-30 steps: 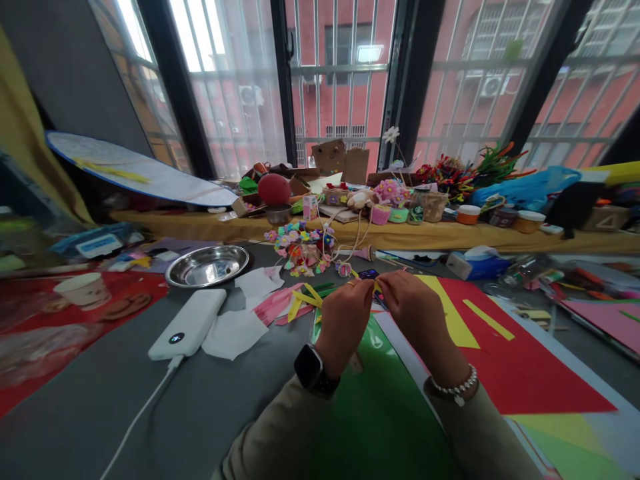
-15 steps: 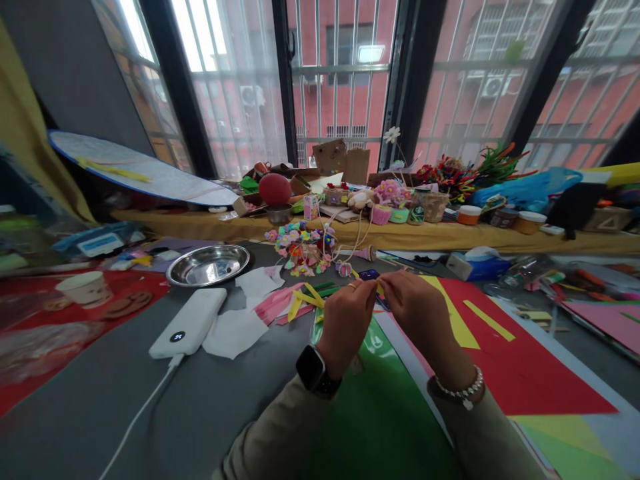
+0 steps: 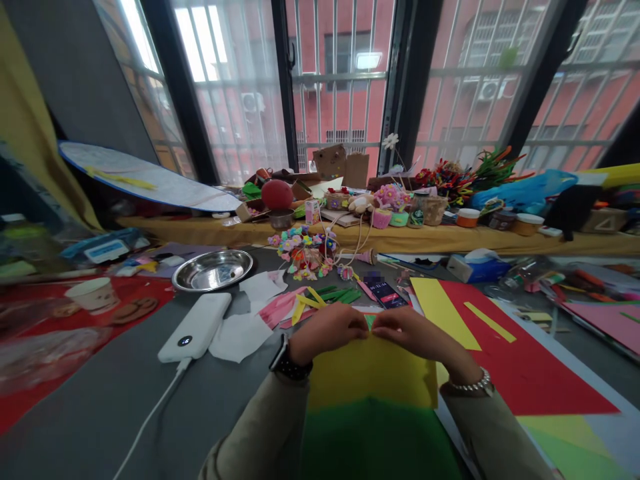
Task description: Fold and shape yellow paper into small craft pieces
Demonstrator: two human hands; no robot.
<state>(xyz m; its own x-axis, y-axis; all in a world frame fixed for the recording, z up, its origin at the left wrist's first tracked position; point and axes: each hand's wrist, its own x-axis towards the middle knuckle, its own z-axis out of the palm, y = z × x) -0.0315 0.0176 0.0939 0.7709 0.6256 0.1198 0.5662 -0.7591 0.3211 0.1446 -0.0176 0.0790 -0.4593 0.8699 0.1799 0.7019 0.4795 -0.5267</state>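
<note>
Both hands sit low over the grey worktop (image 3: 100, 393), knuckles up, meeting at the far edge of a flat yellow paper sheet (image 3: 373, 373). The left hand (image 3: 327, 330) has its fingers (image 3: 350, 325) curled and pressed together, tips down on that edge. The right hand (image 3: 415, 333) mirrors it, fingers (image 3: 387, 327) bunched and closed onto the same edge, the two sets of fingertips almost touching. Whether they pinch the sheet or only press it, I cannot tell.

The yellow sheet is smooth and matte, lying over a glossy green sheet (image 3: 375, 440) nearest the camera. To the right lies a large red paper sheet (image 3: 520, 373) with a narrow yellow strip (image 3: 489, 321) on it. Just beyond the hands rests a dark smartphone (image 3: 384, 292), screen lit, beside loose green and yellow paper strips (image 3: 325, 297). Left of the hands, a white rounded power bank (image 3: 196, 327) trails a white cable (image 3: 150, 420), with crumpled white tissue (image 3: 239, 337) beside it and a shiny round steel bowl (image 3: 213, 269) further back.
</note>
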